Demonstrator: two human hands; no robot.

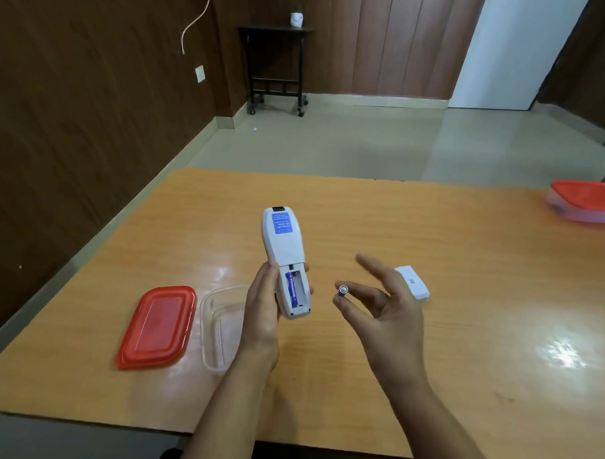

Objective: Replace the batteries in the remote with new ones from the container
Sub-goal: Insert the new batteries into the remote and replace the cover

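Now the left hand (262, 310) grips the white remote (286, 259) around its lower half, back side up and raised above the wooden worktop (464, 269), with its top end pointing away from the person. A blue label (282, 223) sits near the remote's far end. Its battery bay is uncovered at the near end, and one blue battery (291, 290) lies in the bay's left slot; the slot beside it looks bare. Just right of the remote, the right hand (380, 307) pinches a second battery (343, 289) between thumb and a bent finger, its metal end facing the camera, while the index finger stretches out loose and the hand is a little blurred. Farther right of the remote, partly behind that hand's fingers, a small white cover (414, 283) lies flat on the worktop. Left of the remote, a clear plastic container (219, 322) stands open on the worktop, partly hidden by the left hand and wrist; what it holds cannot be made out. A red lid (157, 325) lies flat just left of the container, close beside it. Well to the right of the remote, at the worktop's far edge, another container with a red lid (586, 201) rests closed.
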